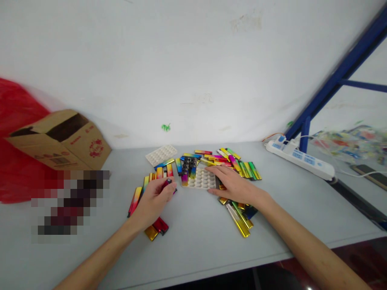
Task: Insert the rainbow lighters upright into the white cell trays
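Note:
My left hand (155, 197) is closed around a lighter (168, 182) whose dark top shows above the fingers; its body is mostly hidden. To the right of it lies a white tray (205, 179) with rows of round pockets. Several lighters (185, 179) with black tops stand upright in the tray's left side. My right hand (231, 183), fingers spread, rests across the tray's right edge, with shiny lighters partly hidden beneath and beside it. Loose red, yellow and gold lighters (136, 199) lie around my left hand.
Behind, a second white tray (161, 156) lies near the wall. More shiny lighters (249, 170) are spread at the right, others (238, 217) nearer the front. A cardboard box (65, 141) and red bag (18, 161) stand left. A power strip (300, 159) lies right, beside a blue frame (329, 76).

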Demonstrator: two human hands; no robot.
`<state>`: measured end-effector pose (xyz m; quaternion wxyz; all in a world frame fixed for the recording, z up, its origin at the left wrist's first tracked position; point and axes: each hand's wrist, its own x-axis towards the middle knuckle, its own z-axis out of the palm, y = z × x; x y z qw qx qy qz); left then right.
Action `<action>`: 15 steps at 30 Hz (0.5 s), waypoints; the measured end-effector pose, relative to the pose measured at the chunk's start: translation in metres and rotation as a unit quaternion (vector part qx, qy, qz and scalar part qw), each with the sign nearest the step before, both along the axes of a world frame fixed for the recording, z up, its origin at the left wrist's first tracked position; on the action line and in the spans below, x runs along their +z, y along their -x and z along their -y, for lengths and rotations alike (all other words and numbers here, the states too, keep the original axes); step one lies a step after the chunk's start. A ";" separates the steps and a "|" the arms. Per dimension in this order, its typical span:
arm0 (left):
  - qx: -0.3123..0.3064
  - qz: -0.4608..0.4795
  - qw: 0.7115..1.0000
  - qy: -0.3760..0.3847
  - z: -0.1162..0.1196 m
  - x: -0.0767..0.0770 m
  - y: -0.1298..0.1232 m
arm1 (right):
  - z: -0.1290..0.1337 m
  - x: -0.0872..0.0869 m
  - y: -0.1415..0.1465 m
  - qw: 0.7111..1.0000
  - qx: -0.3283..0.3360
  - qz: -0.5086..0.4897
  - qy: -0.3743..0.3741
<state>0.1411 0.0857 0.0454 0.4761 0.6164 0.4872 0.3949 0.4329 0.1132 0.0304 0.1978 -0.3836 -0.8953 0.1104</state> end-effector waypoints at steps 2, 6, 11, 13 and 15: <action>0.000 0.000 1.000 -0.004 0.000 -0.001 0.000 | 0.000 0.000 0.000 1.000 0.001 -0.004 0.000; -0.009 -0.011 1.000 -0.005 0.002 0.005 -0.001 | 0.000 0.000 0.000 1.000 0.001 -0.007 -0.001; -0.031 -0.064 0.996 -0.056 0.002 0.021 0.001 | 0.001 0.002 0.002 1.000 -0.005 0.001 0.006; -0.022 -0.059 0.996 -0.061 0.000 0.024 0.001 | 0.001 0.004 0.002 1.000 -0.006 -0.001 0.010; -0.008 -0.018 0.999 -0.042 -0.002 0.026 0.001 | 0.001 0.005 0.003 1.000 -0.004 -0.006 0.012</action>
